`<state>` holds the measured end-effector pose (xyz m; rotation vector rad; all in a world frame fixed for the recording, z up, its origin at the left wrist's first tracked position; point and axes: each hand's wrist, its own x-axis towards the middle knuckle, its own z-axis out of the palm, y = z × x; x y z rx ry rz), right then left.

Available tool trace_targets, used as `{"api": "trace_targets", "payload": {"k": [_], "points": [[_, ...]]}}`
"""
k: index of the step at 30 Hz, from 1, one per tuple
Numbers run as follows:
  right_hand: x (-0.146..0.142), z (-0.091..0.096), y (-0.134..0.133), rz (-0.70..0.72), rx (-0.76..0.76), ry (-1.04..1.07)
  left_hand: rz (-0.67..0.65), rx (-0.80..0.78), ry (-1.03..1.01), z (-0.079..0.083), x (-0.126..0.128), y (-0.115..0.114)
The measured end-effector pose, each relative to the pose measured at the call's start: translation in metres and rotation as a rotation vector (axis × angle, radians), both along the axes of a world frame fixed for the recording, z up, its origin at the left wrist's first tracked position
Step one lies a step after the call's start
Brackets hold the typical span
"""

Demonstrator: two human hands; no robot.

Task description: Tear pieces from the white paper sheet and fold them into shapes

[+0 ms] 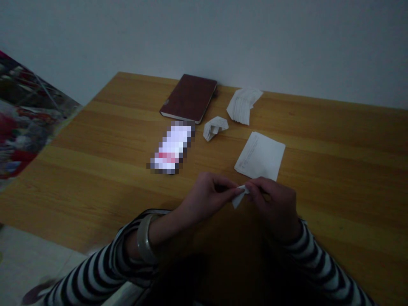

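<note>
A pale wall (204, 38) rises behind the wooden table (338, 161) that I watch through the head camera. Leftmost on it I make out a phone (174, 146), its lit screen blurred, with a brown notebook (191, 97) just beyond. Next I see the left hand (204, 195), thumb and forefinger pinched together on one side of a small folded paper (237, 200) held above the table's near part. Farther back lies a bent paper piece (210, 128), then a fanned bundle (240, 107) of folded papers near the wall. Nearer, a stack of sheets (263, 155) lies flat. Rightmost, the right hand (277, 204) pinches the folded paper's other side, its fingertips close to the left hand's.
</note>
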<state>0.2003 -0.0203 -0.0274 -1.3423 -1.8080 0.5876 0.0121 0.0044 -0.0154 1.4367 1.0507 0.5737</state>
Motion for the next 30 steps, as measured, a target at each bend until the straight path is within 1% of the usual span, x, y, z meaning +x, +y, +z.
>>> {"api": "trace_targets", "payload": {"k": [4, 6, 8, 10, 12, 14, 19, 20, 22, 24, 26, 28, 30], "points": [[0.001, -0.003, 0.003, 0.067, -0.241, 0.183, -0.012, 0.087, 0.067, 0.002, 0.001, 0.001], [0.001, -0.004, 0.004, 0.046, -0.289, 0.229, -0.020, 0.143, 0.120, 0.000, 0.001, 0.001], [0.001, -0.005, 0.004, -0.004, -0.274, 0.233, -0.025, 0.150, 0.117, -0.002, 0.002, 0.002], [0.001, -0.006, 0.004, -0.028, -0.239, 0.242, -0.015, 0.098, 0.035, -0.005, 0.002, 0.003], [0.002, -0.006, 0.002, -0.052, -0.198, 0.265, 0.016, 0.034, -0.049, -0.005, 0.003, 0.003], [0.001, -0.005, 0.000, -0.087, -0.157, 0.279, 0.057, 0.013, -0.077, -0.003, 0.003, 0.003], [-0.003, 0.000, -0.004, -0.108, -0.048, 0.261, 0.159, 0.114, -0.040, 0.005, 0.004, 0.002], [-0.004, 0.000, -0.004, -0.118, -0.054, 0.266, 0.154, 0.127, -0.042, 0.005, 0.005, 0.002], [-0.007, -0.002, -0.004, -0.146, -0.127, 0.329, 0.111, 0.134, -0.074, 0.003, 0.005, 0.003], [-0.008, -0.005, -0.002, -0.173, -0.240, 0.461, 0.065, 0.119, -0.119, -0.002, 0.006, 0.003], [-0.008, -0.007, 0.000, -0.168, -0.322, 0.579, 0.058, 0.070, -0.163, -0.006, 0.006, 0.004], [-0.005, -0.008, 0.002, -0.120, -0.331, 0.595, 0.054, -0.023, -0.210, -0.009, 0.006, 0.004], [0.000, -0.008, 0.004, -0.020, -0.273, 0.519, 0.030, -0.110, -0.232, -0.009, 0.005, 0.005]]}}
